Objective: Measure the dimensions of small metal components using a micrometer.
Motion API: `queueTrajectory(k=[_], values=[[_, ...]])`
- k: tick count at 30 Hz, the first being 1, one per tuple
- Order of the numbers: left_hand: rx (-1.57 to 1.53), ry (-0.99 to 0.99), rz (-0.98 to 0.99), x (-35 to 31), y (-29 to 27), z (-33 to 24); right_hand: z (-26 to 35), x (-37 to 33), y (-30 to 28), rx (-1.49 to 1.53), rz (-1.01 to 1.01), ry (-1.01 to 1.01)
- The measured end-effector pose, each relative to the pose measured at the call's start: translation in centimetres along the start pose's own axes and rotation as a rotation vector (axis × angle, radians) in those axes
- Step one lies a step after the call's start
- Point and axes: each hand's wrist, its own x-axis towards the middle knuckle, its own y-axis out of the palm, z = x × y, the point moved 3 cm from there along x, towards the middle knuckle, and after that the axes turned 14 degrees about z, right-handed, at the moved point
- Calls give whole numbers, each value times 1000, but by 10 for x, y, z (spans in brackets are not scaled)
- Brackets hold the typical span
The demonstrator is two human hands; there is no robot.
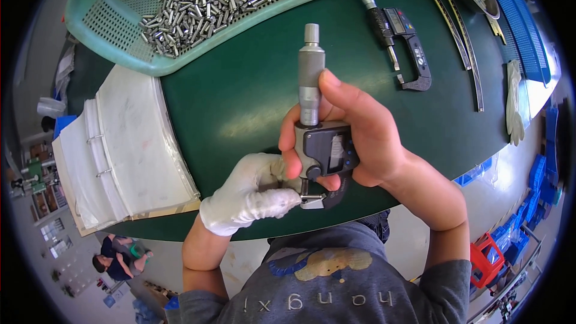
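Grey sweatshirt fabric [336,288] of the person's own chest is filling the bottom of the view, and both forearms are rising from it toward the green table [240,96]. Just above the table's near edge, the bare right hand [366,138] is gripping a digital micrometer [321,144], fingers wrapped tight around its dark display body while the thumb is lying along the grey thimble, which is pointing upright away from the person. Wearing a soiled white glove, the left hand [249,195] is pinching a small metal pin [310,198] between thumb and forefinger, fingertips pressed together on it, and is holding the pin in the gap at the micrometer's lower frame; whether the measuring faces are touching the pin is too small to tell. Farther back on the left, a teal perforated tray [108,18] is carrying a heap of similar metal pins [210,0]. Lying flat on the table to the right of that tray, well apart from the hands, is a second micrometer [396,36]. An open ring binder of clear sleeves [126,150] is resting at the table's left edge, and a white glove [513,105] is hanging over the right edge beside blue trays [528,30].
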Motion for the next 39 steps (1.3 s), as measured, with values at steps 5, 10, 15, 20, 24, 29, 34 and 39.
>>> queueTrajectory(k=[5,10,15,20,24,29,34,39], values=[[25,-8,10,1,-1,-1,-1,1,-2,-21,5,-33],[14,-11,-141,2,-4,6,-1,1,0,-49,13,-37],[-10,12,-151,1,-4,7,-3,1,-3,-43,-18,-35],[7,-3,-154,1,-6,9,-3,0,-4,18,-9,-9],[14,-45,-52,0,-5,3,-4,-1,-3,23,3,0],[8,-29,-35,-1,-5,5,-3,0,-2,-12,-6,-6],[-2,-25,-9,3,-4,2,-5,0,-5,-79,-43,19],[30,0,-14,2,-4,-1,-1,1,-1,-15,-10,5]])
